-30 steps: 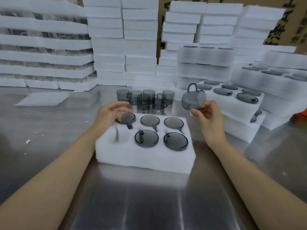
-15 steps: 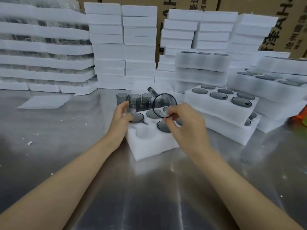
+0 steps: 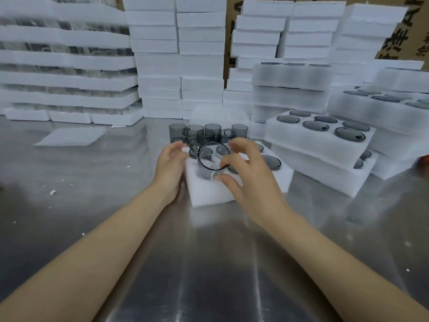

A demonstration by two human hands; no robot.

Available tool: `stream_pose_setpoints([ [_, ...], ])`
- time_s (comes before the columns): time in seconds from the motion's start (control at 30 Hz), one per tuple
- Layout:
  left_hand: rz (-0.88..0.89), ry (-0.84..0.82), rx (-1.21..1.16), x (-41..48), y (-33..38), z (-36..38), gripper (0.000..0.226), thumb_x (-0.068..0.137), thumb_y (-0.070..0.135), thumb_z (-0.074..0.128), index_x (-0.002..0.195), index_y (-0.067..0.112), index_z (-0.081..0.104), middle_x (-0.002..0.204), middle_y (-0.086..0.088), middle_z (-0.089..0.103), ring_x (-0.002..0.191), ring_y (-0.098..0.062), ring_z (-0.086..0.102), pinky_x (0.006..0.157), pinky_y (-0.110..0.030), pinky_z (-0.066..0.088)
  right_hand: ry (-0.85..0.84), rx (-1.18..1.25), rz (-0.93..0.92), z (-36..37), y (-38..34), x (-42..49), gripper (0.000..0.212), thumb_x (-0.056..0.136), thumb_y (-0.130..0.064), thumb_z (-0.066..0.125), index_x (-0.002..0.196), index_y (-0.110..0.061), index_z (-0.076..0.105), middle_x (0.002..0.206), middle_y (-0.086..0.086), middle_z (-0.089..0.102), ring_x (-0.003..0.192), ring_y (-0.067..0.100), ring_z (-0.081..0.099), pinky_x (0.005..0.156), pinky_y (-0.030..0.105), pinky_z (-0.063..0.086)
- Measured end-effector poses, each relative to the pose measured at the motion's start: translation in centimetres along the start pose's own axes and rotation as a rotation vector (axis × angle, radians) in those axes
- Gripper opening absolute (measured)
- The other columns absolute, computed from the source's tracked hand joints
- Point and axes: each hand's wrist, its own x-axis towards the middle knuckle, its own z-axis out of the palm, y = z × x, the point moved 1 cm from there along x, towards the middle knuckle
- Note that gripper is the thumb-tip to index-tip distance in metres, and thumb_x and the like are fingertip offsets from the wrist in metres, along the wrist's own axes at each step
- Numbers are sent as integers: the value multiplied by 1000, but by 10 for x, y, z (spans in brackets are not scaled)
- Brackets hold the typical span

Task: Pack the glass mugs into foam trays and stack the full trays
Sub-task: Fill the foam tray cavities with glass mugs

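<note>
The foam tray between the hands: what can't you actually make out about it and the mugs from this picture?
- Head view: the right hand covers the near middle of the foam tray, so its mugs cannot be fully counted.
- The mug going into the near-left pocket: its handle is not visible.
- The loose mugs behind overlap through clear glass, so their count is unsure.
- The left stacks are blurred; their contents are unclear.
</note>
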Motion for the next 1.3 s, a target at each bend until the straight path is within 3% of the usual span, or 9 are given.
stream_pose_setpoints([
  [0.1,-24,-58,-58,0,1,1,34,93,6,46,126,6,55,123,-15,63,108,-28,63,93,-40,49,-64,18,18,7,-3,0,20,92,-19,61,108,-8,58,147,3,38,129,21,43,91,44,47],
  [0.27,-86,-146,-156,-2,2,7,45,91,29,53,128,4,56,111,-13,67,99,-25,65,95,-39,47,-74,-32,-5,16,-6,4,22,93,-19,57,113,-9,57,154,0,29,130,19,43,89,39,46],
  [0.43,1,-167,-29,0,-1,5,21,93,24,53,112,20,61,108,-1,65,109,-18,58,101,-33,42,-96,13,-21,24,-2,1,20,93,-13,53,111,-5,57,145,6,43,130,19,41,102,32,37],
  [0.67,86,-172,26,2,-3,5,30,93,13,51,122,12,57,97,7,62,74,13,60,62,-3,42,-126,107,24,21,9,8,7,87,-9,55,94,-8,55,136,6,51,124,16,44,96,18,30],
  [0.83,80,-164,57,1,-3,5,27,93,17,52,120,15,59,127,-8,56,105,-7,55,81,-17,41,-152,195,78,18,14,13,9,84,-12,57,86,-19,52,136,-4,53,121,11,50,97,28,39],
  [0.97,95,-185,63,-1,0,6,33,86,25,57,118,18,60,132,-9,53,115,-13,52,90,-21,40,-157,289,156,15,17,15,6,79,-15,60,81,-19,56,135,-10,55,104,20,62,90,43,47],
  [1.1,107,-197,83,-4,2,5,38,73,33,54,109,24,63,130,-2,53,111,-4,51,85,-18,38,-159,438,216,15,15,16,14,81,-30,70,77,-26,57,133,-10,56,118,-3,53,99,35,44],
  [1.2,121,-167,85,-2,1,4,15,87,17,53,86,25,66,134,0,46,124,-8,45,109,-32,33,-149,437,212,17,15,16,17,86,-22,68,78,-21,53,133,-5,57,123,-4,48,100,37,42],
  [1.3,100,-145,59,-2,1,5,18,88,14,55,79,27,63,138,0,44,122,-12,49,107,-34,36,-184,386,160,18,14,17,18,92,-17,58,81,-23,45,136,1,55,130,2,42,104,39,37],
])
